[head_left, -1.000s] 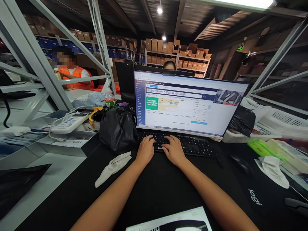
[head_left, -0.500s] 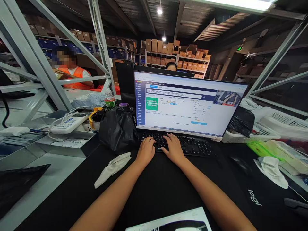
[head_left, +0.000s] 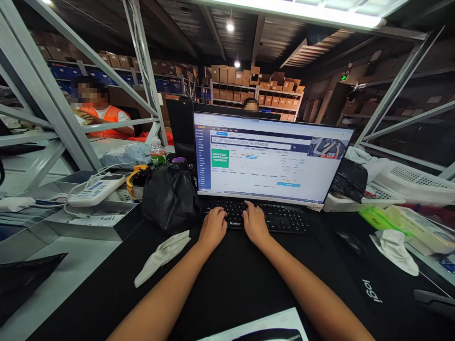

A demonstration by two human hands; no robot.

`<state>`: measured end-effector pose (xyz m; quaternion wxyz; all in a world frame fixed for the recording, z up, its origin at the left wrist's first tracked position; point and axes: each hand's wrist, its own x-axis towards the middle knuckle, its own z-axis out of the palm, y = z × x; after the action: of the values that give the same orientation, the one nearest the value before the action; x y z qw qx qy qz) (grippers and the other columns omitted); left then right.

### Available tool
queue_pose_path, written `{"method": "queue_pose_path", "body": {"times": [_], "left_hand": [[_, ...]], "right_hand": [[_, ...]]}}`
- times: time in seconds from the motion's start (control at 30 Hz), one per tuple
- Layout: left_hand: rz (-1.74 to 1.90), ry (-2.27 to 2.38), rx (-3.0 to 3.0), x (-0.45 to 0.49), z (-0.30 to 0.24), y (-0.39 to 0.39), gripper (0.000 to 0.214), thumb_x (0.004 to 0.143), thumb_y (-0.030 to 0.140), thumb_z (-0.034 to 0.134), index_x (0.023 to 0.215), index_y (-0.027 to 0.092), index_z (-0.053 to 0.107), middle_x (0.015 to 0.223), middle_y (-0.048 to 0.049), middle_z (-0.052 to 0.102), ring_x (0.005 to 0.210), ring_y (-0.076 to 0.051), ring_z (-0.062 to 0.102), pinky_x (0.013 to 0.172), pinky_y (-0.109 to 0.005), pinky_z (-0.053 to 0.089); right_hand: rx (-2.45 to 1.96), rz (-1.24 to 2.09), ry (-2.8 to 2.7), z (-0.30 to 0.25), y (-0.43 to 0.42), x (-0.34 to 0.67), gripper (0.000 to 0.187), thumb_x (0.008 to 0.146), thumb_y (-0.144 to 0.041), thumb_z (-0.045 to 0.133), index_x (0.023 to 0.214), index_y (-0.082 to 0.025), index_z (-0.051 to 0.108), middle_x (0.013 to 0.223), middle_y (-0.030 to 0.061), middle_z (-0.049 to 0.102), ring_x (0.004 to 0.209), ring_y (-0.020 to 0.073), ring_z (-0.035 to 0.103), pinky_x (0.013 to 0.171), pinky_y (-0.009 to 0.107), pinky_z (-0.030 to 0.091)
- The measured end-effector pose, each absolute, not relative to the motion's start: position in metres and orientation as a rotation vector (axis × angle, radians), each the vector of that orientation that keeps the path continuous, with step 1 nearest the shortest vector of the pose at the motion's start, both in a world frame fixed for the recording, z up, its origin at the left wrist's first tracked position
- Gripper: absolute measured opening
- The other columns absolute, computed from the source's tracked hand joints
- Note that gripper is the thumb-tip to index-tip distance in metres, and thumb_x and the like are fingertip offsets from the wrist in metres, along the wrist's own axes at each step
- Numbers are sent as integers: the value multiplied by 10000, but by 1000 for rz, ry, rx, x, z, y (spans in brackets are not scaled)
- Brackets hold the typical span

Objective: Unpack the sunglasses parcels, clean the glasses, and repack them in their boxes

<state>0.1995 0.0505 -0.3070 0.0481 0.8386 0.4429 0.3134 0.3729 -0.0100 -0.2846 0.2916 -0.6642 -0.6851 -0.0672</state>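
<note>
Both of my hands rest over a black keyboard (head_left: 284, 219) below a lit monitor (head_left: 259, 161). My left hand (head_left: 213, 227) lies on the keyboard's left part, its fingers lightly bent over the keys and nothing held. Near the middle keys is my right hand (head_left: 255, 221), fingers spread and likewise free of any object. The monitor shows a page with a green box and a small camera picture at its upper right. At the bottom edge, between my forearms, a white sheet with black print (head_left: 263, 327) is partly visible.
Left of the keyboard stands a black plastic bag (head_left: 170, 194), with a white cloth (head_left: 162, 255) in front. A black mouse (head_left: 350, 242), another white cloth (head_left: 394, 248) and white baskets (head_left: 408, 180) are on the right. Across the frame sits a person in an orange vest (head_left: 110, 116).
The view has tilted up a little and shifted right. My right hand's thumb and fingers have drawn closer together over the keys. More of a person's head shows behind the monitor.
</note>
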Motion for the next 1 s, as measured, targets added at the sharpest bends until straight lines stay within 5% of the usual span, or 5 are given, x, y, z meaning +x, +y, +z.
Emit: {"method": "queue_pose_path", "body": {"times": [0.27,0.57,0.7,0.9,1.0], "left_hand": [[939,1340,2555,199,-309,53,145,958,267,627,1045,157,664,1244,-84,638,1183,-241,594,1022,-483,499],[978,1336,2523,199,-309,53,155,950,285,640,1030,155,666,1213,-81,648,1164,-241,602,1003,-478,507],[990,1340,2480,200,-307,48,157,953,287,639,1042,160,669,1213,-80,654,1152,-235,610,1008,-481,506],[1017,1319,2420,204,-274,29,100,912,173,627,990,142,680,1227,-119,644,1223,-290,576,1114,-570,395],[993,1156,2447,207,-235,-5,163,896,200,609,1030,178,701,1254,-133,642,1236,-310,581,1132,-531,394]], "right_hand": [[-1722,-255,-1833,-285,-15,381,620,825,-304,727,1394,-168,523,1572,176,395,1520,394,220,1220,641,181],[-1843,-377,-1843,-262,-92,506,168,871,-212,576,944,-194,725,1233,124,679,1201,304,600,1062,477,472],[-2019,-443,-1607,-264,-157,583,222,899,-283,509,962,-182,696,1074,139,710,1052,299,668,1012,509,507],[-2120,-474,-1365,-320,-197,662,643,845,-519,531,1357,-130,531,1313,190,604,1253,357,584,1064,519,476],[-2085,-424,-1382,-347,-192,692,678,809,-507,521,1395,-166,514,1345,167,577,1277,346,575,1083,492,471]]}}
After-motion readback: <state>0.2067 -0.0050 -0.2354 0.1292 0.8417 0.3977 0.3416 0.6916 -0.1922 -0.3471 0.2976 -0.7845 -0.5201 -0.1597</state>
